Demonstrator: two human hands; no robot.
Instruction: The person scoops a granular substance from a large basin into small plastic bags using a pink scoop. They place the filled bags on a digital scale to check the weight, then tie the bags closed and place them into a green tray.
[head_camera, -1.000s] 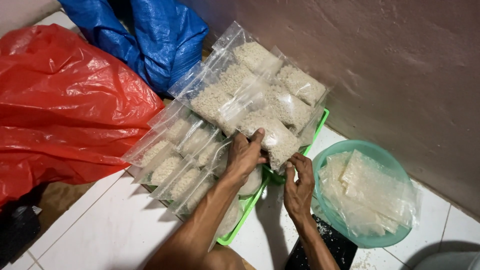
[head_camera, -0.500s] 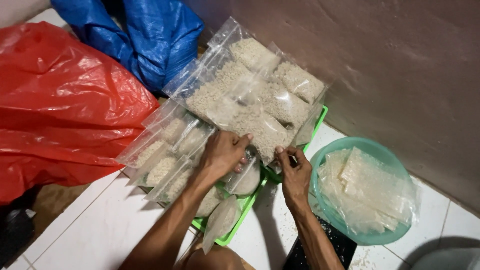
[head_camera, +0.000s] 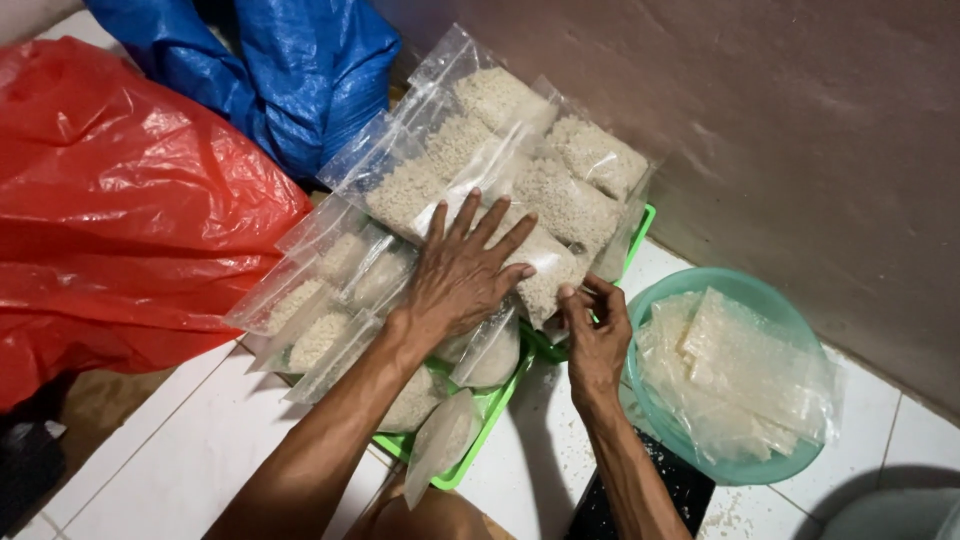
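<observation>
Several clear plastic bags of whitish grains (head_camera: 470, 150) are piled on a green tray (head_camera: 480, 410) on the white tiled floor. My left hand (head_camera: 465, 270) lies flat on top of the pile with its fingers spread, pressing on the bags. My right hand (head_camera: 597, 335) is at the pile's right edge next to the tray's rim, with its fingertips pinched on the corner of one bag (head_camera: 545, 270). One small bag (head_camera: 440, 440) hangs over the tray's near edge.
A teal bowl (head_camera: 700, 290) holding a stack of empty clear bags (head_camera: 750, 370) stands right of the tray. A big red plastic sack (head_camera: 120, 210) lies at the left and a blue tarp bag (head_camera: 290, 70) behind. A brown wall runs along the right.
My left hand has opened out flat and slid up onto the pile. The right hand has stayed at the pile's right edge, pinching a bag corner.
</observation>
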